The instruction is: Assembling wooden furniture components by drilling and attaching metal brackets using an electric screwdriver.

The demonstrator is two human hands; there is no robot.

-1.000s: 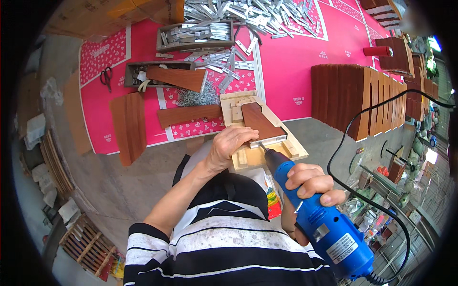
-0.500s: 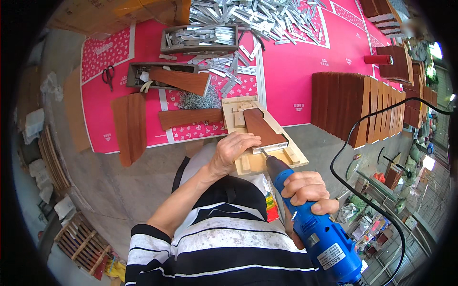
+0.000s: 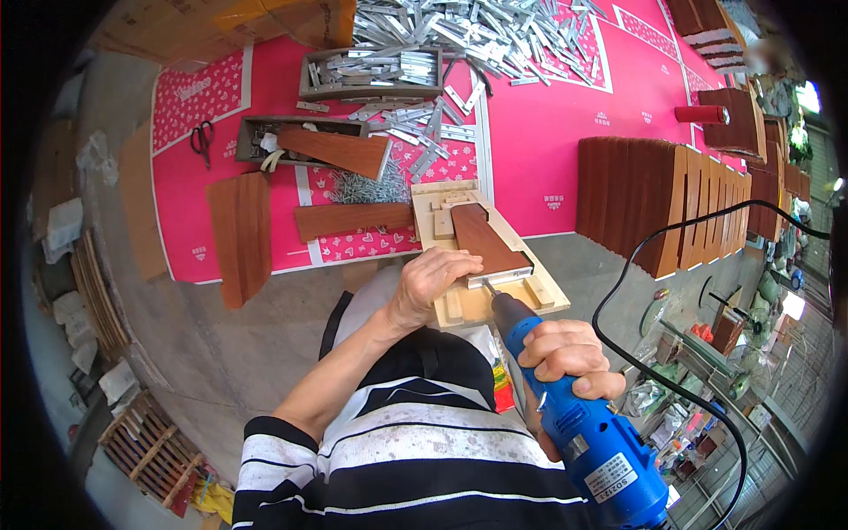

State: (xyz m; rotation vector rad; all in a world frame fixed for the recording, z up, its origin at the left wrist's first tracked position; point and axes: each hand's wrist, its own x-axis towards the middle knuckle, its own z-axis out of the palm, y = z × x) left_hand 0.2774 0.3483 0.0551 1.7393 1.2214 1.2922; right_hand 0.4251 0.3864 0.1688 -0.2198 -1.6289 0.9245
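Observation:
My right hand (image 3: 570,358) is wrapped round a blue corded electric screwdriver (image 3: 609,450). Its bit points away from me and meets the pale metal strip (image 3: 499,277) along the near end of a reddish-brown wooden board (image 3: 488,244). That board lies in a light wooden jig (image 3: 548,281) with small blocks fixed on it, at the table's near edge. With fingers bent and close together, my left hand (image 3: 431,284) grips the board's near left corner beside the bit. The thumb is mostly hidden, as is any screw at the tip.
On the pink-covered table (image 3: 530,115) are heaped metal strips (image 3: 495,35), a pile of screws (image 3: 371,187), scissors (image 3: 202,141) and loose brown boards (image 3: 240,234). Stacked boards (image 3: 662,199) stand at right. The black cord (image 3: 636,362) loops down the right side.
The cord has swung a little to the left. The screwdriver has shifted very slightly, its bit still at the board's end; my left hand has kept its place.

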